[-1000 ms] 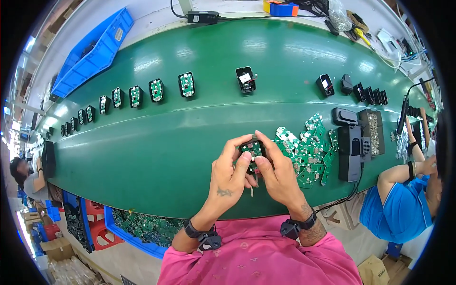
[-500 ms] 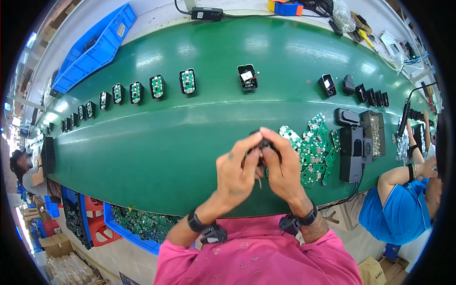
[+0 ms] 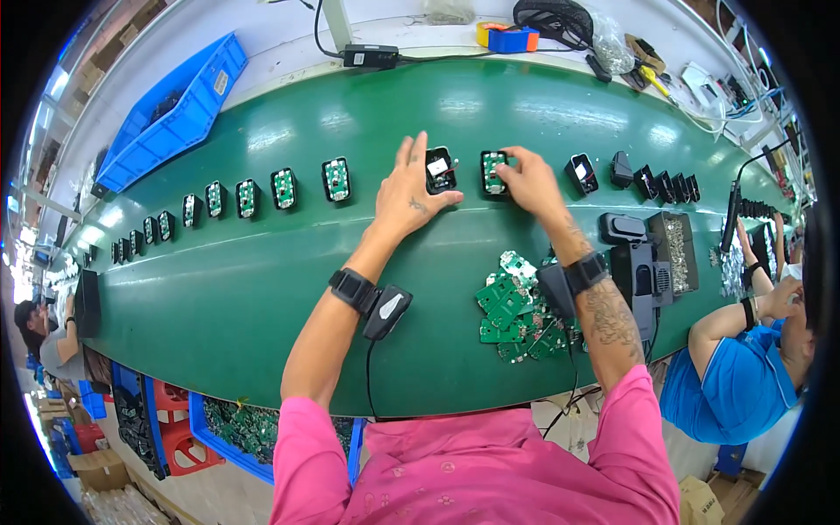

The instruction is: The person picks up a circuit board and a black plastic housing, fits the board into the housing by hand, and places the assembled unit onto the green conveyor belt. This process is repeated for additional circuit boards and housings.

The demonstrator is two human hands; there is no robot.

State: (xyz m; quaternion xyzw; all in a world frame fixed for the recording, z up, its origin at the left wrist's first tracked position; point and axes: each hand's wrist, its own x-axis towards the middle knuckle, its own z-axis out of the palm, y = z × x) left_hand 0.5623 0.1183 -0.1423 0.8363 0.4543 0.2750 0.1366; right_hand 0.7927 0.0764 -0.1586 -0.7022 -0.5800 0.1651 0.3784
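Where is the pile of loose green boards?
In the head view, the pile of green boards lies on the green belt, just left of the right hand's forearm.

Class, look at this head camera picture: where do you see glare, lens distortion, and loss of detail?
Head view: pale patches of overhead-light glare lie on the green belt near its far edge; the fisheye lens bows the belt's straight edges into arcs and leaves a black rim round the picture; the left hand and right hand at centre look sharp, while the row of small cases shrinks and loses detail toward the left rim.
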